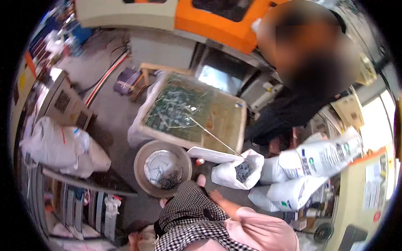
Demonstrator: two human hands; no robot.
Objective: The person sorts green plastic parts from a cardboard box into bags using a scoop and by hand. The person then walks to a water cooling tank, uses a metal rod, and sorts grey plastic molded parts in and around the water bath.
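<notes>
My right hand [216, 196] hangs beside my knee, near an open white sack [226, 175] filled with small dark grey pieces [243, 171]. Its fingers are small and blurred. At the lower left edge, part of my left hand [134, 241] shows by a pale item [146, 236] that I cannot make out; its fingers are unclear. In front of my knees is a round basin [140, 167], with dark coiled pieces [169, 179] and thin strips inside. Beyond it stands a low table [226, 121] with greenish pieces on its left half and a long thin rod [215, 137] reaching toward the sack.
A person [289, 100] in dark clothes stands beyond the table at right. Full white sacks [314, 161] lie to the right, another white sack [58, 146] at left. An orange and cream machine [188, 16] spans the back. A red-topped container [200, 161] stands near the basin.
</notes>
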